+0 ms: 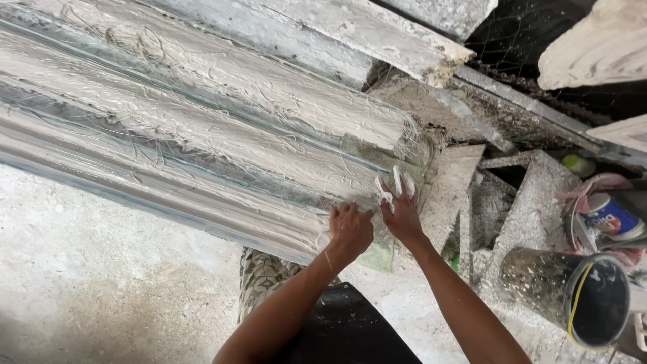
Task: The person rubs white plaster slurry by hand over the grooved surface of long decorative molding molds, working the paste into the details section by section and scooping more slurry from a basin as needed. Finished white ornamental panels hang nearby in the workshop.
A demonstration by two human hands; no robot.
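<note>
We had our hands at the near end of a long plaster moulding (202, 128), which lay across the bench (81, 283) from the upper left down toward the middle of the view. It looked heavy along its length and wet on the surface, so we judged it slippery, soft at the skin and easily marked, and brittle at its thin edges. The safest hold seemed to be under the thick lower roll and at the end face, never on the raised ribs. Its surface was grey-white, ridged in long parallel rolls and grooves, with loose fibres stuck all over it and glassy streaks in the hollows.

Our left hand (350, 229) was curled, pressed knuckles-up against the lower roll. Our right hand (400, 210) lay flat on the end with its fingers (397, 180) spread, coated white with plaster.

Beyond the end lay plaster-crusted blocks (465, 182). To the right, well apart, a dark bucket (573, 290) lay on its side, near a small tub (610, 217) and a green ball (577, 165).
</note>
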